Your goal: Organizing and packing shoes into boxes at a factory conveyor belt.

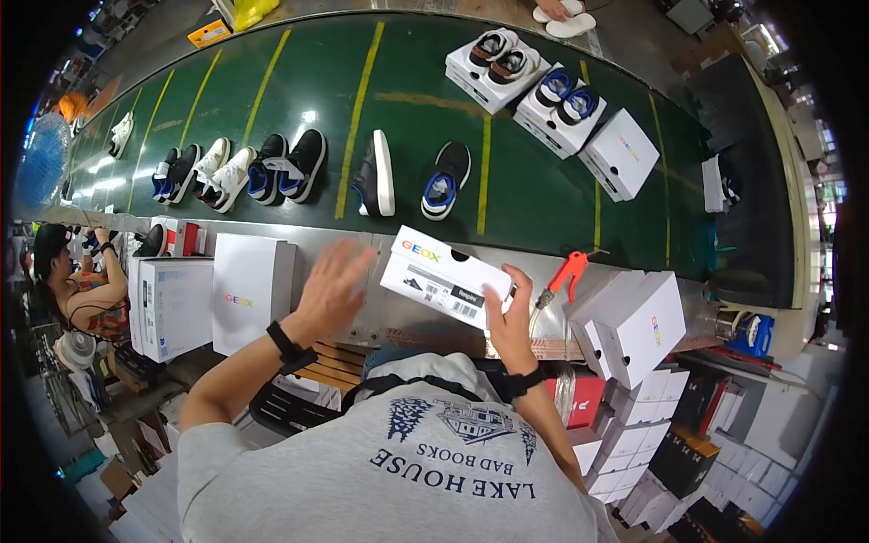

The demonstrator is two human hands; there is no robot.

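My right hand [511, 323] grips the right end of a white shoe box [418, 262], with its thumb on the labelled side and its fingers over the far edge. The box is tilted over the metal ledge, its lid on and a dark finger hole showing. To its left, my left hand [332, 288] is raised with fingers spread, apart from the box and holding nothing. Beyond the box on the green belt, a black shoe [383, 176] with a white sole lies on its side. Its blue-lined mate [447, 181] stands upright to the right.
A red air gun [568, 274] lies on the metal ledge [353, 312] right of my hand. White boxes [253, 294] stand at left, another box [634, 330] at right. Several shoe pairs [290, 167] and shoe-topped boxes [561, 118] sit on the green belt [344, 81]. A co-worker [86, 290] is at far left.
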